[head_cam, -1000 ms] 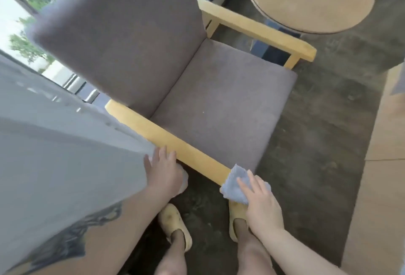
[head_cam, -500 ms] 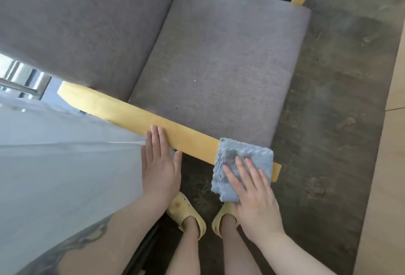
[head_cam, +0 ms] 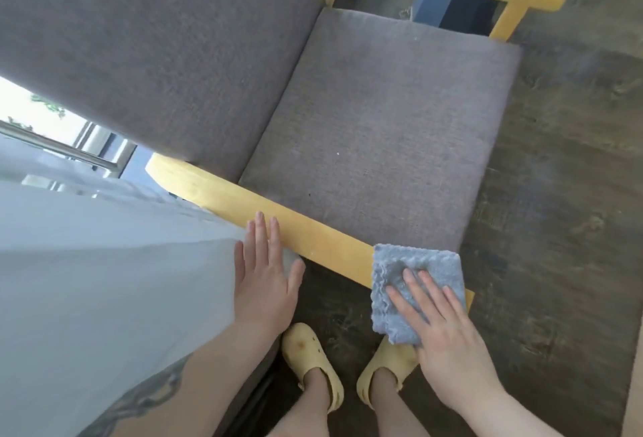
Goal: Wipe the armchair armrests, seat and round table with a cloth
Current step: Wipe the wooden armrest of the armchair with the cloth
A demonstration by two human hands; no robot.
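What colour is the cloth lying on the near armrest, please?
The cloth is light blue, plain with no pattern, best seen in the head view.

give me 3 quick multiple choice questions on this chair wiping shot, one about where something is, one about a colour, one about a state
1. Where is the cloth?
A. on the seat cushion
B. on the front end of the near armrest
C. on the floor

2. What colour is the cloth?
A. blue
B. red
C. white

3. What is the left hand doing?
A. gripping the cloth
B. lifting the seat cushion
C. lying open and flat, holding nothing

Answers:
1. B, the cloth lies over the front end of the near armrest, pressed under the right hand.
2. A, it shows pale blue against the yellow wood.
3. C, its fingers are spread, with the tips at the armrest edge and no object in it.
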